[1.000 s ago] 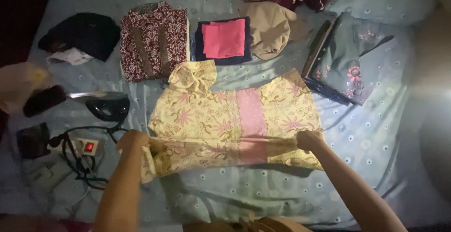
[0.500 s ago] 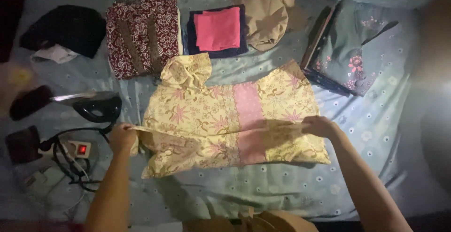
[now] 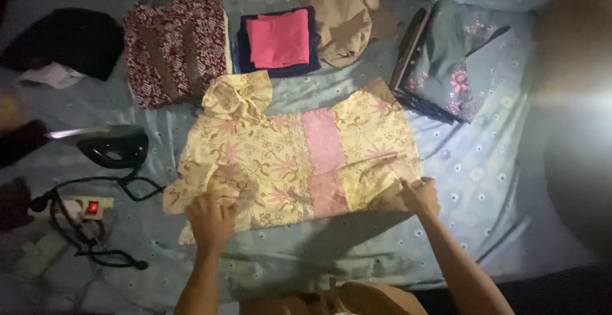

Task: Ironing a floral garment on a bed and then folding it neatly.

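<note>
Where the blue dotted bedsheet (image 3: 484, 181) lies flattest, spread out mid-frame: yellow floral garment (image 3: 299, 155) with a pink panel down its middle, near hem doubled back on itself. Left hand (image 3: 210, 218) pressed palm-down on the near left corner, fingers spread, gripping nothing. Right hand (image 3: 419, 195) at the near right corner, fingers loosely curled on the cloth edge; cannot tell whether pinching or only touching.

Just beyond the top edge, folded piles in a row: maroon patterned shirt (image 3: 175, 44), pink cloth on a navy one (image 3: 278, 37), tan garment (image 3: 341, 21), grey-green flowered garment (image 3: 456, 60) off to the right. Further left, a black bundle (image 3: 67, 41). Beside the garment's left edge, a dark clothes iron (image 3: 108, 143), cord trailing to a power strip with a lit red switch (image 3: 86, 208). Nothing lying over the yellow cloth but the two hands.

Compared with half a second ago: both hands come down nearer the body, left one shifted rightward off the side edge and onto the folded hem, right one dropped from mid-fabric to the corner; fold now flatter, lifted edge no longer held up.

Fabric creased, ruffled sleeve bunched at the upper left.
</note>
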